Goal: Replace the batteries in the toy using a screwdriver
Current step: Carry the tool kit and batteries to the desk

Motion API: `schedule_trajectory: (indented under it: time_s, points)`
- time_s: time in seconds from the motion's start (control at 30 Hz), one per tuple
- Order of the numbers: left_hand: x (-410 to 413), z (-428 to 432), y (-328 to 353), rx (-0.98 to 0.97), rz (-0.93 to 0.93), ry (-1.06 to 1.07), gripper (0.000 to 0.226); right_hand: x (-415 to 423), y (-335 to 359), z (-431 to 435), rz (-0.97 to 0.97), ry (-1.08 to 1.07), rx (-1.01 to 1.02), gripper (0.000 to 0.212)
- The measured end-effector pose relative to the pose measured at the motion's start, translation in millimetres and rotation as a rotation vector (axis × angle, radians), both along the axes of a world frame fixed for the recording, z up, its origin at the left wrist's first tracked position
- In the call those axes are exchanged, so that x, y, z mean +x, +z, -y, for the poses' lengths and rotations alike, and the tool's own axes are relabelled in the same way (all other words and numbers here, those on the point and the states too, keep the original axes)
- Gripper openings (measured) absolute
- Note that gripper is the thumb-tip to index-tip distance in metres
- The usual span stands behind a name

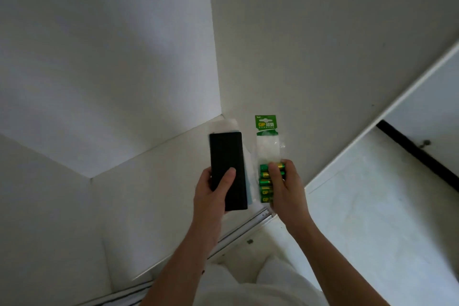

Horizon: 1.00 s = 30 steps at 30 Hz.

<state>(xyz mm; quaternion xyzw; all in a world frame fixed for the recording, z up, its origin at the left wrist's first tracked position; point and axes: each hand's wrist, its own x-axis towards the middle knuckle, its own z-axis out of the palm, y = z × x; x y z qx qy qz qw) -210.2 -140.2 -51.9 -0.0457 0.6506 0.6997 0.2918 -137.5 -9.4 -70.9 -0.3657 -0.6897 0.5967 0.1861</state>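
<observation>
My left hand (213, 190) grips a flat black rectangular box (227, 164) by its lower end, thumb across its face. Something pale and thin shows behind the box's top and right edge. My right hand (285, 189) grips a battery pack (267, 141): a clear plastic strip with a green card header on top and several green-and-gold batteries at its lower end, where my thumb and fingers close round them. Both things are held up in front of me, side by side and a little apart. No toy or screwdriver is in view.
White walls meet in a corner (218, 97) behind the hands. A white floor runs below, with a metal door track (250, 223) crossing it. A white cabinet edge (397, 104) with a dark strip (417, 154) runs at the right. My pale trousers (248, 288) fill the bottom.
</observation>
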Motion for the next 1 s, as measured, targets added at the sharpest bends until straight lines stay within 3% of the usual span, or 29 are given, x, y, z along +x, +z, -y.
schedule_trajectory:
  time_s: [0.43,0.53,1.0]
  points:
    - [43.4,-37.1,-10.3,-0.011,-0.080,-0.655,0.040,100.4,-0.6,20.5,-0.003,-0.563,0.030,0.017]
    - [62.0,-48.0,-11.2,0.008,-0.098,-0.787,0.048,126.7,-0.9,27.7,-0.022,-0.685,0.007,0.016]
    - [127.3,-149.6,-17.0,0.016,-0.068,-1.069,0.053,203.4,-8.0,-16.7,-0.048,-1.012,-0.023,0.013]
